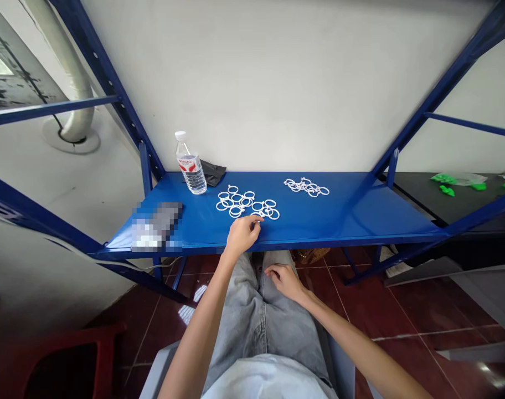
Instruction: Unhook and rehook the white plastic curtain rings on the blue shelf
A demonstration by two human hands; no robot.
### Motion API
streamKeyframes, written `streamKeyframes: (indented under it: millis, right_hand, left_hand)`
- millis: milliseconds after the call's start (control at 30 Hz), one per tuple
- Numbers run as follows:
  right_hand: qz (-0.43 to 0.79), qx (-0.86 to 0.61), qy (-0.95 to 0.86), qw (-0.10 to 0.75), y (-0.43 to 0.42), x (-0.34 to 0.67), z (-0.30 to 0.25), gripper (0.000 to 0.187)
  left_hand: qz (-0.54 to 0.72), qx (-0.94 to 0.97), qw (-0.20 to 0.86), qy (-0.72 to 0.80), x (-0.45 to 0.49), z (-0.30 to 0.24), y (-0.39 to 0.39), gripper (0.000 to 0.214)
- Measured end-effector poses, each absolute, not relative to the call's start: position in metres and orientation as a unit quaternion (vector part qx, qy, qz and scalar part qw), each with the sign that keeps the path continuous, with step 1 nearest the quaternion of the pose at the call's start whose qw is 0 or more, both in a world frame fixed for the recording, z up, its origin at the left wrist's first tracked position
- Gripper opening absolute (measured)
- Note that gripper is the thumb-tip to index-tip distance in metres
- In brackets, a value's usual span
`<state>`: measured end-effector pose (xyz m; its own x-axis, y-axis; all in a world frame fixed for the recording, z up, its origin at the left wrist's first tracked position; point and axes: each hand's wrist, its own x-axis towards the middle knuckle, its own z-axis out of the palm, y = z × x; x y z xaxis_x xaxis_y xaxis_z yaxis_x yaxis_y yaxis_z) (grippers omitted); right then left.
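Note:
My left hand (242, 233) reaches onto the blue metal shelf (344, 216), fingers curled in a pinch on a white plastic ring at the near edge of a loose spread of white rings (246, 203). A second, tighter bunch of white rings (305, 187) lies further back and to the right. My right hand (283, 280) rests on my lap on grey jeans below the shelf edge, fingers loosely bent and holding nothing.
A clear water bottle (191, 165) stands at the shelf's back left, a dark cloth (214, 172) behind it. A pixelated object (156, 227) lies at the front left. Blue frame struts rise on both sides. Green pieces (446, 184) lie on a dark table at right. A red stool (70, 360) stands at lower left.

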<state>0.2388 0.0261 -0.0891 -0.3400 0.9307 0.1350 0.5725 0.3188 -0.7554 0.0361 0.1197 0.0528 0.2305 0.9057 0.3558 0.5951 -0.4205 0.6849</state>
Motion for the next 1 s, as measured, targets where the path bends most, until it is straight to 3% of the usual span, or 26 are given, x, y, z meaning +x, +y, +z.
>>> streamKeyframes:
  millis: [233,467,633,767,1000]
  right_hand:
    - [0.285,-0.470,-0.762,0.342,0.019,0.231,-0.040,0.026]
    - [0.115,-0.505,-0.714,0.471,0.091,0.266,0.054,0.024]
    - [-0.045,-0.707,-0.593,0.384,0.183,0.331,0.075,0.026]
    - [-0.045,-0.775,-0.560,0.290,0.207,0.362,0.058,0.024]
    - [-0.023,-0.711,-0.622,0.327,0.200,0.369,0.045,0.013]
  left_hand:
    - [0.366,0.755,0.198,0.506,0.037,0.053,0.120,0.032]
    - [0.362,0.760,0.190,0.505,0.036,0.051,0.122,0.032]
    - [0.358,0.760,0.194,0.506,0.036,0.051,0.123,0.032]
    - [0.358,0.761,0.196,0.505,0.037,0.051,0.123,0.032]
    - [0.356,0.757,0.199,0.511,0.037,0.051,0.122,0.032]
